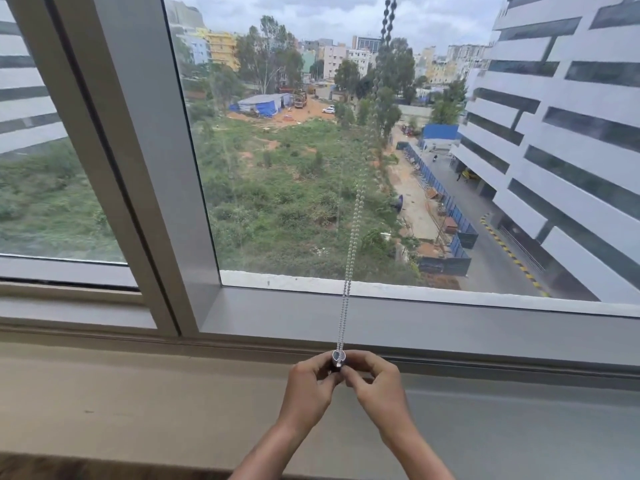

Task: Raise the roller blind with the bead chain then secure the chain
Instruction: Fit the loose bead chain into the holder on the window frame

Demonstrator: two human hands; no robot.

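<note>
Silver bead chain hangs taut down the clear window glass, no blind in view, so raising looks done. Left hand and right hand fingers pinch its small clear plastic holder by the grey sill. Next: seat holder, keep tension.

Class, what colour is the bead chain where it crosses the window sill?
Silvery white, seen in the head view: the bead chain.
</note>
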